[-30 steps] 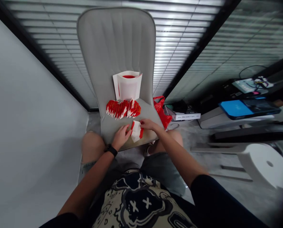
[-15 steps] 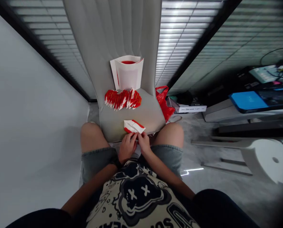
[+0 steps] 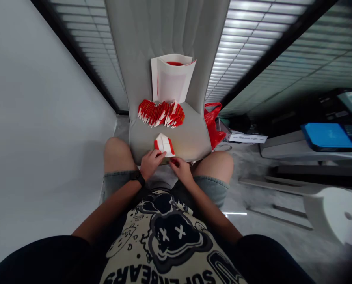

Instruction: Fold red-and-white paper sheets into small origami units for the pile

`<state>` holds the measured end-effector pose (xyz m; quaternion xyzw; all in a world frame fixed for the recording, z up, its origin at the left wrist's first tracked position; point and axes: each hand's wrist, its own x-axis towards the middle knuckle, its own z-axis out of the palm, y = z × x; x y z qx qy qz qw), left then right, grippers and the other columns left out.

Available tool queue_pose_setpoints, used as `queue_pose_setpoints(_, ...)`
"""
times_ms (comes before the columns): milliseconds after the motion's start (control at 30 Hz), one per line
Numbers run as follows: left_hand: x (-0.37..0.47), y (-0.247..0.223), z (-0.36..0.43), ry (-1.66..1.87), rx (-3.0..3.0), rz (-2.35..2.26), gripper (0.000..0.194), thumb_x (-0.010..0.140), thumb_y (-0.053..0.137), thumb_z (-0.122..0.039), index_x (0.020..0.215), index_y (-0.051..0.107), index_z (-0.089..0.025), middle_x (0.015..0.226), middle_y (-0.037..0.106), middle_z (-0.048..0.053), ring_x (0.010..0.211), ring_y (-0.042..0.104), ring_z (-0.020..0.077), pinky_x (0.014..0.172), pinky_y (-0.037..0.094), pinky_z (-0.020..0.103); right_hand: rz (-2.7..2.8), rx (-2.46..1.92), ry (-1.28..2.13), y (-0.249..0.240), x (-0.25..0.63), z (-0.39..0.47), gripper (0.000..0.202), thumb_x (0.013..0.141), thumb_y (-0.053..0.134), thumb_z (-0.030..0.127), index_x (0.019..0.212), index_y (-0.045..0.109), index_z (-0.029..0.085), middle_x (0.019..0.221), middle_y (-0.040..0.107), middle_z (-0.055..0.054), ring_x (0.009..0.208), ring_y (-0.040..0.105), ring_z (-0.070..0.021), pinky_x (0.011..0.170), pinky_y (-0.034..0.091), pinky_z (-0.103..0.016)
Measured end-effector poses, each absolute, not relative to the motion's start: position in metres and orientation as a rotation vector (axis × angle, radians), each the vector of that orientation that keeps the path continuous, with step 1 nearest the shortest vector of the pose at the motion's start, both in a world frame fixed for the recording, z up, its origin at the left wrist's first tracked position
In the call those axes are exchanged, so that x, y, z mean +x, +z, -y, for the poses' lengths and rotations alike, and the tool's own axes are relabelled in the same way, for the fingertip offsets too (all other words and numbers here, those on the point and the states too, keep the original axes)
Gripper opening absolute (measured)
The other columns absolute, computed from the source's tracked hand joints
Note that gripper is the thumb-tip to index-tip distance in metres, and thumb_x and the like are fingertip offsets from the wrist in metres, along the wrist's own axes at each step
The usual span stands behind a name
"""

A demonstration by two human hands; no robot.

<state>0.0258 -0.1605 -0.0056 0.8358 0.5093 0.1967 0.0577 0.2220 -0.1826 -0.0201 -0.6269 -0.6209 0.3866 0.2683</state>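
Observation:
A small folded piece of red and white paper [image 3: 164,144] lies on the front part of the grey chair seat [image 3: 193,136], its pointed end facing away from me. My left hand [image 3: 152,163] has its fingers closed over the paper's near left edge. At the near right corner, my right hand [image 3: 181,169] is closed, with its fingertips pinched at the paper's edge. Behind the paper, a fanned row of folded red and white paper pieces [image 3: 161,113] rests on the seat.
A white paper bag-like holder [image 3: 174,83] with a red inside leans against the chair back. Right of the chair hang a red plastic bag [image 3: 214,126] and a white box [image 3: 246,137] on the floor. A white stool [image 3: 341,213] stands further right.
The folded paper has turned so that its point faces away from me. My hands have moved apart a little, the left one further left. The whole view has shifted.

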Motion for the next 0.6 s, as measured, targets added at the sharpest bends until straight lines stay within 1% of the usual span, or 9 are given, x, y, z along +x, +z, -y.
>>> queue_pose_setpoints(67,0.022,-0.003,0.155,0.622,2.556,-1.506,0.027,0.103,0.05,-0.028,0.121,0.07,-0.028,0.108,0.069,0.005,0.097,0.061,0.0186,0.084,0.048,0.029,1.79,-1.71,0.91,-0.018,0.235,0.182,0.036,0.088,0.063,0.025,0.124,0.065,0.018,0.103,0.071,-0.009,0.084,0.067,-0.0209,0.082,0.055,-0.034)
queue_pose_setpoints(133,0.019,-0.002,0.153,0.643,2.564,-1.47,0.027,0.102,0.05,-0.026,0.121,0.07,-0.028,0.112,0.069,0.005,0.1,0.06,0.0192,0.088,0.049,0.03,1.932,-1.67,0.771,-0.016,0.243,0.178,0.048,0.089,0.061,0.021,0.137,0.057,0.019,0.114,0.067,-0.011,0.093,0.066,-0.0226,0.086,0.055,-0.036)
queue_pose_setpoints(200,0.018,-0.003,0.152,0.653,2.553,-1.453,0.028,0.102,0.051,-0.024,0.122,0.069,-0.027,0.112,0.07,0.005,0.103,0.06,0.0199,0.091,0.049,0.032,2.086,-1.565,0.68,-0.016,0.246,0.17,0.051,0.09,0.059,0.018,0.141,0.055,0.022,0.122,0.063,-0.012,0.104,0.064,-0.0244,0.093,0.054,-0.038)
queue_pose_setpoints(267,0.017,-0.005,0.153,0.644,2.538,-1.444,0.029,0.101,0.052,-0.023,0.125,0.068,-0.026,0.113,0.071,0.006,0.107,0.061,0.021,0.094,0.05,0.034,2.206,-1.446,0.643,-0.018,0.245,0.159,0.045,0.091,0.057,0.017,0.136,0.061,0.024,0.122,0.061,-0.012,0.111,0.06,-0.0253,0.099,0.051,-0.039)
queue_pose_setpoints(400,0.014,-0.012,0.154,0.564,2.534,-1.42,0.029,0.099,0.054,-0.02,0.123,0.069,-0.025,0.12,0.071,0.007,0.118,0.06,0.0221,0.101,0.05,0.038,2.29,-1.295,0.687,-0.023,0.247,0.139,0.029,0.096,0.056,0.023,0.12,0.072,0.026,0.114,0.062,-0.011,0.107,0.058,-0.0243,0.097,0.049,-0.039)
queue_pose_setpoints(500,0.013,-0.013,0.157,0.493,2.546,-1.414,0.029,0.098,0.055,-0.019,0.122,0.069,-0.024,0.124,0.07,0.007,0.123,0.059,0.0227,0.103,0.05,0.04,2.309,-1.209,0.743,-0.024,0.251,0.128,0.026,0.097,0.057,0.027,0.116,0.074,0.028,0.113,0.062,-0.009,0.105,0.056,-0.0234,0.096,0.048,-0.038)
queue_pose_setpoints(600,0.017,-0.01,0.166,0.418,2.56,-1.42,0.034,0.097,0.052,-0.017,0.128,0.066,-0.021,0.132,0.067,0.008,0.131,0.056,0.0237,0.108,0.047,0.042,2.348,-1.14,0.755,-0.024,0.255,0.12,0.024,0.096,0.061,0.031,0.115,0.075,0.028,0.114,0.061,-0.01,0.105,0.055,-0.0239,0.096,0.047,-0.04)
